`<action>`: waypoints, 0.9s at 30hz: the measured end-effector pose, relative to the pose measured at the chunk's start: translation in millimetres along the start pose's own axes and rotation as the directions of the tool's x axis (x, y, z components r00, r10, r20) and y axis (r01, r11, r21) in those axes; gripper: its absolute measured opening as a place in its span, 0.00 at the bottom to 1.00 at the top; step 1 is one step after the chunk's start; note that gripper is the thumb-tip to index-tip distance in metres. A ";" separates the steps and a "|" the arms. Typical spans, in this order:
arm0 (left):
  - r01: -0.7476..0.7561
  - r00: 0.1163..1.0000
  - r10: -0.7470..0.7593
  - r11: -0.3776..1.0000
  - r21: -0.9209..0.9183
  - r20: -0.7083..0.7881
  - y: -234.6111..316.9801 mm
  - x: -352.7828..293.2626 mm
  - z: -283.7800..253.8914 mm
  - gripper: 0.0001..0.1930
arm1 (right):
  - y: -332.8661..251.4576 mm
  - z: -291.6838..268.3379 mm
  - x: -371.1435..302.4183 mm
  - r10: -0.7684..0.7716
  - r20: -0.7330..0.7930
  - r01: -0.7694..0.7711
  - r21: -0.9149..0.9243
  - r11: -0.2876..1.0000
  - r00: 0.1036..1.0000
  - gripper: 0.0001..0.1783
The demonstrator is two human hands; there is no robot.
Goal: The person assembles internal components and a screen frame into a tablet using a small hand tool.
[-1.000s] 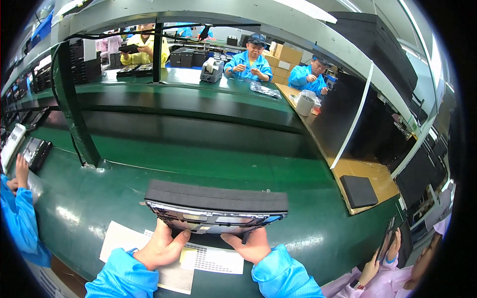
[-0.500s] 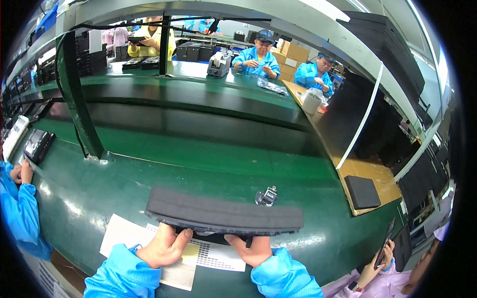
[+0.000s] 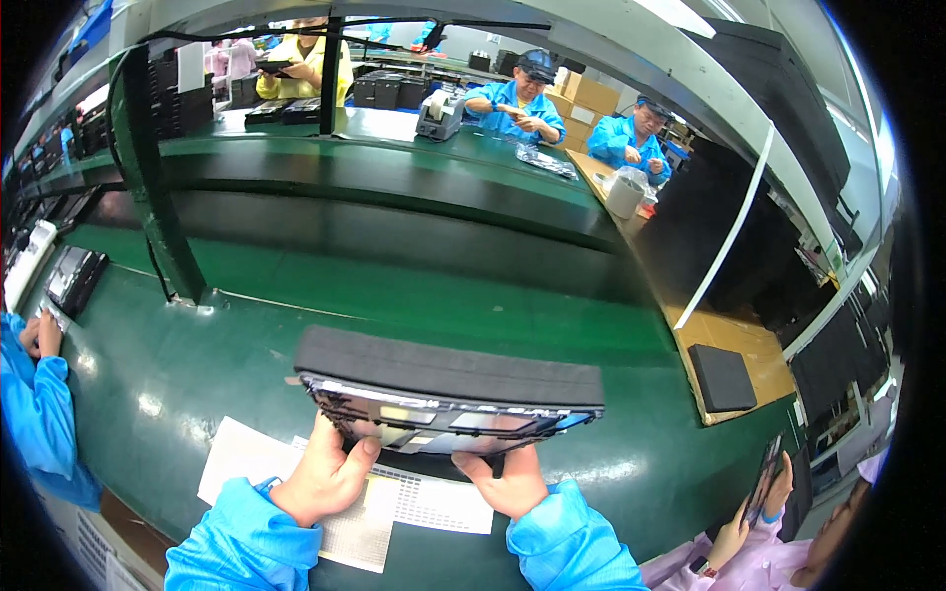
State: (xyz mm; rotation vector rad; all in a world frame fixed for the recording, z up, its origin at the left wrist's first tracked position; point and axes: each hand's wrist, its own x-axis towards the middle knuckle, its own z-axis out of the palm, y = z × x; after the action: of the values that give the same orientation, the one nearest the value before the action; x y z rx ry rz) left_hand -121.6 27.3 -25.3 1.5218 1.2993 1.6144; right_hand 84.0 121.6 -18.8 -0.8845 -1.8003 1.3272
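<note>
Between my two hands is a flat electronic device (image 3: 463, 422) with a shiny, dark panel face, tilted toward me. A thick black foam pad (image 3: 448, 362) lies along its far side; I cannot tell whether the two are joined. My left hand (image 3: 330, 478) grips the near left part, thumb on the face and fingers hidden beneath. In the same way my right hand (image 3: 507, 483) holds the near right part. Under the device lie white label sheets (image 3: 448, 507) with rows of small dark labels, and a yellowish sheet (image 3: 357, 537).
A green workbench (image 3: 631, 473) spreads all around. A green post (image 3: 158, 217) rises at the left. Another black foam block (image 3: 721, 378) sits on cardboard at the right. Co-workers' hands (image 3: 39, 335) are at the far left, and another person (image 3: 734, 537) holds a dark panel at the right.
Both hands have raised and tipped the device so its shiny panel face now shows toward me. The small clear-and-black item behind it is now hidden.
</note>
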 end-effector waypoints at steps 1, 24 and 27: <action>-0.020 0.999 0.022 0.999 0.047 -0.035 6.4 4.5 2.5 0.20 | 1.6 -0.7 0.4 0.002 0.010 -0.002 0.000 1.000 1.000 0.19; 0.280 0.909 -0.368 0.887 -0.368 -0.196 19.6 12.7 15.1 0.14 | -11.2 19.6 7.1 0.014 -0.210 0.053 0.308 0.950 0.978 0.13; 0.253 0.936 -0.317 0.908 -0.333 -0.153 31.7 6.7 18.8 0.15 | -0.7 11.2 2.4 0.029 -0.233 0.023 0.214 0.976 0.972 0.12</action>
State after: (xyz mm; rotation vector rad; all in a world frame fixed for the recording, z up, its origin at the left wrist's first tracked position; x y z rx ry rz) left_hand -98.2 26.5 3.9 0.9487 1.2366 1.7140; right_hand 73.1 118.2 -20.1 -0.8841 -1.4443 1.3305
